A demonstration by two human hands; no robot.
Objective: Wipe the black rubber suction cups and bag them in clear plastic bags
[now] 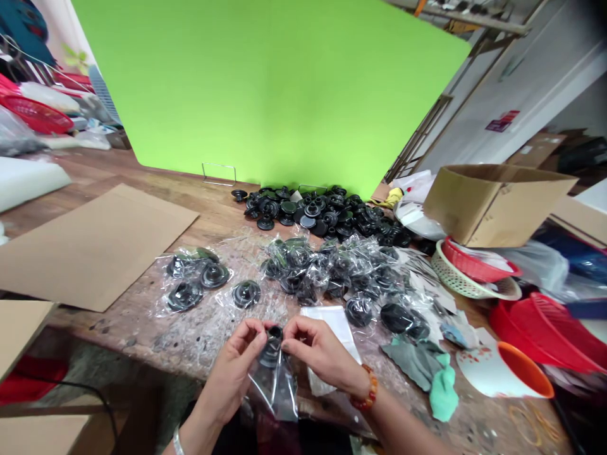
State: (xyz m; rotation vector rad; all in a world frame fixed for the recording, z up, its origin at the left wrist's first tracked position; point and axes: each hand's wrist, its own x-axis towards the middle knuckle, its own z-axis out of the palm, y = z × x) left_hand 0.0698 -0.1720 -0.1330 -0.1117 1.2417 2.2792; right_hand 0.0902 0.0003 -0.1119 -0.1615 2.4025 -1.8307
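A black round part (270,349) with a short neck sits in a clear plastic bag (279,392) at the table's near edge. On its left side, my left hand (237,357) pinches near the neck. My right hand (322,351) is closed at the right of the neck, thumb and fingers pressed together. The bag's lower end hangs toward me. White flat bags (334,328) lie partly under my right hand. Beyond my hands are several bagged black parts (246,294), and behind them a heap of unbagged black parts (313,212).
A green board (284,88) stands behind the heap. Brown cardboard (99,243) lies at left. At right are an open carton (493,202), a cream basket (455,278), red baskets (545,328), grey-green cloths (417,360) and a white container with orange inside (502,373).
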